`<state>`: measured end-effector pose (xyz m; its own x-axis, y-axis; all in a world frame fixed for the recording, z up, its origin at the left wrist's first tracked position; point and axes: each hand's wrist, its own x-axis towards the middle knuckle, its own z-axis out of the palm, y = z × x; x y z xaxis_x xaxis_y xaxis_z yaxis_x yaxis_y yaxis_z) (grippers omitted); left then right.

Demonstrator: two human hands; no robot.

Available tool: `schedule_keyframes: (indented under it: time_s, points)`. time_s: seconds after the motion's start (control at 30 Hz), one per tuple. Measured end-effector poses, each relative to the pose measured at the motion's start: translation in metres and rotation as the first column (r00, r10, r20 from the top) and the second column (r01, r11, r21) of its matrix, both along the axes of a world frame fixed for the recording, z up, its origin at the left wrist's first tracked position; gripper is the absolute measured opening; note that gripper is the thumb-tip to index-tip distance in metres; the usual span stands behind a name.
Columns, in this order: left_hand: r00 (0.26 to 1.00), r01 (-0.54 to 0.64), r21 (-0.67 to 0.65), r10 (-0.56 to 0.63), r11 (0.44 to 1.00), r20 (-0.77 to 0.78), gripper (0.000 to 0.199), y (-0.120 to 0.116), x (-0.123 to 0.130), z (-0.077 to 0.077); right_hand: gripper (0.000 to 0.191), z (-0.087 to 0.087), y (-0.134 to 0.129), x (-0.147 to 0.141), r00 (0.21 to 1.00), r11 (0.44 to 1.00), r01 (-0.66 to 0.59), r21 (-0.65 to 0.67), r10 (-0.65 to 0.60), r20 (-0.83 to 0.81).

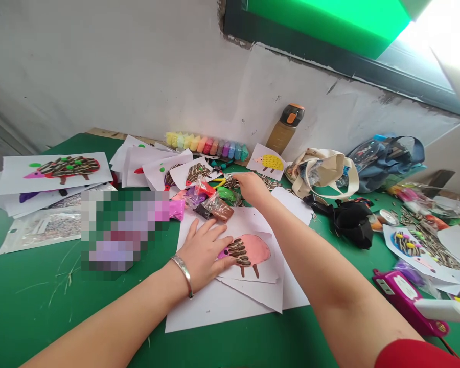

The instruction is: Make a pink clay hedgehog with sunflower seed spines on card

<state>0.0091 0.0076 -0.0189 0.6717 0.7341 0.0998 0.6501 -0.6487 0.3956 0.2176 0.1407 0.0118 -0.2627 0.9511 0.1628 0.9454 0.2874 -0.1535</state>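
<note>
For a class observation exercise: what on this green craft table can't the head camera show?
Head view:
- Blurred: a pixelated patch conceals whatever lies left of the left hand.
- Hidden: the right hand covers what lies beneath it among the colourful clay packets.
- Cut off: the flat white object at the right edge.

Paper sheet (214, 306): white, matt, thin. Modelling clay (255, 250): pink, matt, smooth. Sunflower seeds (237, 251): glossy striped husks. Bangle (184, 273): polished silvery metal. Tabletop (53, 301): green, matt. Drinks bottle (282, 137): smooth amber plastic. Tote bag (324, 171): cream woven cloth. Wall (99, 66): painted plaster, rough, chipped.
</note>
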Motion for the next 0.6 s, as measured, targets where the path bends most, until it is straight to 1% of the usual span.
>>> schedule_keyframes:
  time_s: [0.07, 0.13, 0.2, 0.27, 0.33, 0.37, 0.43, 0.47, 0.5, 0.53, 0.6]
  points:
    - [1.000, 0.003, -0.001, -0.003, 1.000, 0.006, 0.038, 0.000, -0.001, 0.000, 0.039, -0.003, 0.008, -0.003, 1.000, 1.000, -0.020, -0.016, 0.020, 0.019]
    - [1.000, 0.000, 0.005, 0.000, 1.000, 0.013, 0.039, 0.000, -0.001, -0.001, 0.040, -0.006, 0.007, -0.003, 0.998, 0.997, -0.057, -0.043, 0.058, 0.027]
    - [1.000, -0.002, 0.009, 0.002, 1.000, 0.019, 0.039, 0.000, -0.002, 0.000, 0.041, -0.008, -0.004, 0.002, 0.993, 0.991, -0.114, -0.068, 0.116, 0.023]
    - [1.000, 0.000, 0.005, 0.000, 1.000, 0.020, 0.039, 0.000, -0.002, 0.000, 0.043, -0.006, -0.022, 0.009, 0.986, 0.983, -0.164, -0.084, 0.165, 0.006]
    - [1.000, 0.001, 0.004, -0.001, 1.000, 0.020, 0.038, 0.000, -0.002, 0.000, 0.045, -0.002, -0.040, 0.019, 0.985, 0.982, -0.172, -0.083, 0.170, -0.024]
    - [1.000, 0.000, 0.006, 0.000, 1.000, 0.019, 0.037, 0.000, -0.001, 0.000, 0.046, 0.000, -0.047, 0.024, 0.989, 0.987, -0.141, -0.073, 0.137, -0.063]
    - [1.000, 0.000, 0.017, 0.000, 1.000, 0.014, 0.037, 0.000, -0.001, 0.000, 0.047, 0.004, -0.053, 0.035, 0.983, 0.998, 0.004, -0.069, -0.016, -0.185]
    - [1.000, 0.001, 0.023, -0.002, 1.000, 0.011, 0.037, 0.000, -0.001, 0.000, 0.047, 0.006, -0.052, 0.040, 0.966, 0.993, 0.086, -0.077, -0.102, -0.237]
    - [1.000, 0.002, 0.028, -0.002, 1.000, 0.007, 0.037, 0.000, -0.001, 0.000, 0.046, 0.008, -0.048, 0.045, 0.948, 0.984, 0.158, -0.085, -0.175, -0.268]
    - [1.000, 0.002, 0.032, -0.002, 0.999, 0.003, 0.037, 0.000, -0.001, 0.000, 0.046, 0.009, -0.042, 0.049, 0.934, 0.975, 0.206, -0.088, -0.222, -0.279]
    - [1.000, 0.000, 0.039, 0.000, 0.999, -0.003, 0.038, 0.000, -0.001, -0.001, 0.048, 0.009, -0.026, 0.054, 0.915, 0.958, 0.274, -0.090, -0.288, -0.283]
